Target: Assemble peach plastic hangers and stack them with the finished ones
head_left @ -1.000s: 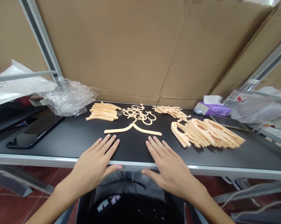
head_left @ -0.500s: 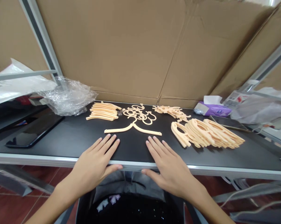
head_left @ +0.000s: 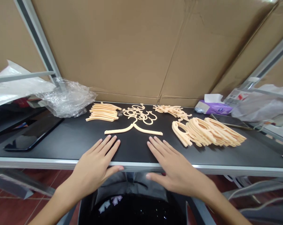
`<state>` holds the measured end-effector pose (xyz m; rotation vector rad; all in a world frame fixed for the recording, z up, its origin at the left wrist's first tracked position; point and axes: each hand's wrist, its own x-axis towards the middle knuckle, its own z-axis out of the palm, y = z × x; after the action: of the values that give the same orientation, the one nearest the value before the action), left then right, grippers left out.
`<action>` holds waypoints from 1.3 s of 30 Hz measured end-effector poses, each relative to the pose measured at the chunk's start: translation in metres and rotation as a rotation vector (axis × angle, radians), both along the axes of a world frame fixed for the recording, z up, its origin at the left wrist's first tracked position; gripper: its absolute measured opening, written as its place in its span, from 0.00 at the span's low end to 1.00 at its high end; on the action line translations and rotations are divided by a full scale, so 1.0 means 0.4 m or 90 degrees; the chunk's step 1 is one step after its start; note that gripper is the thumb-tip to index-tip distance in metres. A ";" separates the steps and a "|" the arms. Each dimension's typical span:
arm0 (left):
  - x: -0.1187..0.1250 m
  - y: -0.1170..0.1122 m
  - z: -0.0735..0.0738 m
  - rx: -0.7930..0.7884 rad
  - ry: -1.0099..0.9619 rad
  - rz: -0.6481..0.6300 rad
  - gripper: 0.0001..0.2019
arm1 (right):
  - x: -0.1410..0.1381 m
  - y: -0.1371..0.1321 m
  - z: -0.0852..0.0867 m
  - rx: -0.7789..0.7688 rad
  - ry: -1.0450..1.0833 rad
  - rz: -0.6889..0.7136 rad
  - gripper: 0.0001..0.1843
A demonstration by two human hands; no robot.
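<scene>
My left hand [head_left: 96, 161] lies flat at the front edge of the black tabletop [head_left: 132, 153], fingers stretched out and holding nothing. Opposite it, my right hand [head_left: 168, 161] rests the same way, its thumb below the edge. Just beyond my fingertips is a cream plastic hanger [head_left: 146, 130] with two arms spread and a small hook at the middle. Behind it lie a stack of curved hanger arms [head_left: 102, 112] on the left and a loose pile of hooks [head_left: 141, 114]. Small cream pieces [head_left: 173, 111] are heaped farther right. Several folded hangers [head_left: 207, 132] lie overlapping near my right hand.
A black phone-like slab [head_left: 33, 131] and crumpled clear plastic [head_left: 68, 98] are at the left. On the right are a purple tissue pack [head_left: 214, 107], a dark flat device [head_left: 229, 121] and plastic bags [head_left: 268, 103]. Cardboard [head_left: 120, 50] stands behind, between metal posts [head_left: 41, 40].
My right thumb has shifted slightly down and right, and the right wrist sits a little farther right. The view has tilted slightly. The hangers and parts lie as before.
</scene>
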<state>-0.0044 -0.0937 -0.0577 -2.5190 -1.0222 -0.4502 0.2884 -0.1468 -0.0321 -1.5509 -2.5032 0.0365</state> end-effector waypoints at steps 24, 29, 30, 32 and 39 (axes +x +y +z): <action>0.066 0.038 0.150 -0.193 -0.070 -0.068 0.23 | 0.155 0.500 0.093 0.075 -0.228 -0.383 0.19; 0.239 0.156 0.202 -0.218 -0.034 -0.196 0.15 | 0.154 0.501 0.082 0.100 -0.221 -0.399 0.19; 0.271 0.177 0.196 -0.210 -0.015 -0.197 0.15 | 0.155 0.501 0.080 0.106 -0.217 -0.407 0.19; 0.325 0.209 0.173 -0.188 0.025 -0.189 0.15 | 0.156 0.499 0.076 0.105 -0.213 -0.427 0.19; 0.363 0.226 0.108 -0.132 0.058 -0.220 0.15 | 0.159 0.500 0.071 0.119 -0.214 -0.421 0.18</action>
<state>0.1410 -0.0032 -0.0147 -2.8859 -0.6269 -0.3336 0.3519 0.0530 -0.0035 -2.3569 -1.9840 -0.5745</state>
